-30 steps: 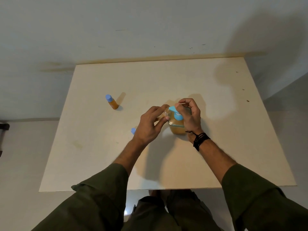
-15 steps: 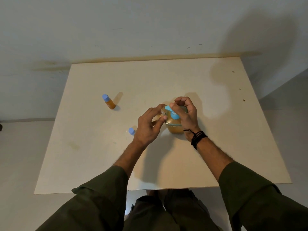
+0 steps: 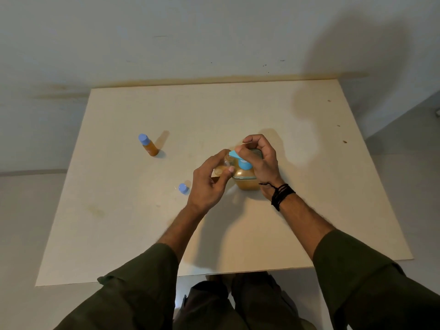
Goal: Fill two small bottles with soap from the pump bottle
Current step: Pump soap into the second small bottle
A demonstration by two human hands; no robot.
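Little has shifted: right hand (image 3: 260, 160) still curls over the amber, blue-topped pump bottle (image 3: 246, 179). Left hand (image 3: 210, 184) pinches a small clear bottle (image 3: 223, 166) at its spout.

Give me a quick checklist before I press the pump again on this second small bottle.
1. Small bottle held at the spout by the left hand: ok.
2. Bottle mouth lined up under the spout tip: cannot tell, fingers hide it.
3. Right hand on the pump head: ok.
4. Pump bottle standing upright on the table: ok.
5. Loose blue cap within reach beside the left hand: ok.
6. First bottle capped, standing apart: ok.
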